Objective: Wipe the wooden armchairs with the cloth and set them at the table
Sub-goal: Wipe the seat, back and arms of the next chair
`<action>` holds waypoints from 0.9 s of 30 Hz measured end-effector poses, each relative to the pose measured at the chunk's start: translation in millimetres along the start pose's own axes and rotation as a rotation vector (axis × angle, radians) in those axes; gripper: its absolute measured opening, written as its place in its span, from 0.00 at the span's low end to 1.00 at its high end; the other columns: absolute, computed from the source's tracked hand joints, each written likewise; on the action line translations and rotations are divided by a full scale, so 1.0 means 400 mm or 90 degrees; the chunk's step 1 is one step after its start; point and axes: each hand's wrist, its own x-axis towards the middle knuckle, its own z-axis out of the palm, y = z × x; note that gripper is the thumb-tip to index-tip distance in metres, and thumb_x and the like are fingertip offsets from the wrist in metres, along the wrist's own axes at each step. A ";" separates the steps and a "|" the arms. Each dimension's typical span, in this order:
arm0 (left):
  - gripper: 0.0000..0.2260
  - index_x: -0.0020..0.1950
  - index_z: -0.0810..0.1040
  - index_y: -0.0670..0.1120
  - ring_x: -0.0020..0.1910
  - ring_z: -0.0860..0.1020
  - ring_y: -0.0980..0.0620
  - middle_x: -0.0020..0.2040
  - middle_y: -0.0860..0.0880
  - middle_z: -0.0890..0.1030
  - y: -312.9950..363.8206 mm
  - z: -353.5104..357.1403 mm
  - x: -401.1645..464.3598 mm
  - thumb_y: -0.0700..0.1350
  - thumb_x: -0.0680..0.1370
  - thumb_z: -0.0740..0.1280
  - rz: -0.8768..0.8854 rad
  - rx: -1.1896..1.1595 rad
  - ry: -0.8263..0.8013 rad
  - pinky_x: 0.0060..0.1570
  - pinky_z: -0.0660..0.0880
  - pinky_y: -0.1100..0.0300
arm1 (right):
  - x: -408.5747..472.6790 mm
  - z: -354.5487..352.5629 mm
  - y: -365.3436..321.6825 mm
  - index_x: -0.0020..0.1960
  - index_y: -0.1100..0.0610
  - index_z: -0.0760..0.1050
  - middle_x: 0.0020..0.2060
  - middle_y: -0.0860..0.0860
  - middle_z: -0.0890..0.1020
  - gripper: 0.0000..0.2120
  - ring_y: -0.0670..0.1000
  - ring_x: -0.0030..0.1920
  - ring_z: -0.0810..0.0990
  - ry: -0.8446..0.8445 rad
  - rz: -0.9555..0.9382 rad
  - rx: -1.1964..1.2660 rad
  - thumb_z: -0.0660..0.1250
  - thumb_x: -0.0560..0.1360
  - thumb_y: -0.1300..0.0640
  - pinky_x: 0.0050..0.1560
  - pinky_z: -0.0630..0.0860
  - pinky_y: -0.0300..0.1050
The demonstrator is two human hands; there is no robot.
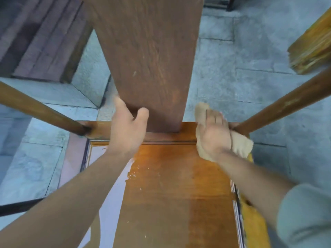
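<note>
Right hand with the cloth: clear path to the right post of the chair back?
Probably yes. The right hand presses the cloth on the seat's back rail beside the base of the right post, with nothing between them.

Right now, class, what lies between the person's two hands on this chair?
In the head view, the chair's broad back slat stands between them: the left hand grips its left edge, while the right hand presses the cloth on the seat rail right of it.

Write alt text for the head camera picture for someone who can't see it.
Seen from above, a person's right hand presses a tan cloth onto the back right corner of a wooden armchair's seat, while the left hand grips the chair's flat back slat. Grey stone floor lies behind.
</note>
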 end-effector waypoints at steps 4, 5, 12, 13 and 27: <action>0.14 0.50 0.60 0.64 0.45 0.71 0.79 0.46 0.68 0.73 -0.005 0.012 -0.004 0.44 0.75 0.58 0.002 -0.074 -0.005 0.40 0.64 0.82 | 0.018 -0.003 -0.058 0.73 0.62 0.68 0.70 0.62 0.73 0.23 0.65 0.67 0.71 0.024 0.020 0.041 0.59 0.82 0.51 0.71 0.65 0.58; 0.15 0.49 0.60 0.64 0.44 0.69 0.81 0.46 0.67 0.71 0.004 0.012 -0.003 0.43 0.76 0.58 0.003 -0.080 -0.010 0.40 0.63 0.83 | -0.022 0.008 -0.081 0.74 0.62 0.68 0.71 0.62 0.72 0.25 0.65 0.69 0.71 0.046 -0.016 0.044 0.61 0.80 0.54 0.72 0.64 0.59; 0.12 0.57 0.63 0.55 0.49 0.74 0.72 0.52 0.61 0.76 -0.013 -0.025 0.008 0.42 0.77 0.60 -0.018 -0.102 -0.100 0.42 0.67 0.77 | -0.176 -0.011 -0.078 0.77 0.64 0.65 0.76 0.60 0.68 0.29 0.60 0.77 0.65 -0.002 -0.171 0.108 0.67 0.77 0.63 0.78 0.61 0.55; 0.11 0.57 0.64 0.53 0.50 0.75 0.68 0.52 0.59 0.78 -0.016 -0.030 0.007 0.42 0.77 0.60 -0.021 -0.098 -0.102 0.45 0.69 0.72 | -0.195 -0.013 -0.069 0.77 0.64 0.65 0.77 0.60 0.67 0.30 0.59 0.77 0.65 -0.020 -0.206 0.089 0.68 0.77 0.63 0.77 0.62 0.56; 0.06 0.44 0.78 0.47 0.39 0.79 0.50 0.38 0.50 0.81 -0.252 -0.366 -0.180 0.45 0.78 0.62 -0.125 0.162 0.077 0.43 0.78 0.48 | -0.215 0.083 -0.579 0.83 0.59 0.43 0.82 0.56 0.47 0.33 0.57 0.82 0.45 -0.125 -0.380 0.057 0.45 0.79 0.57 0.80 0.46 0.52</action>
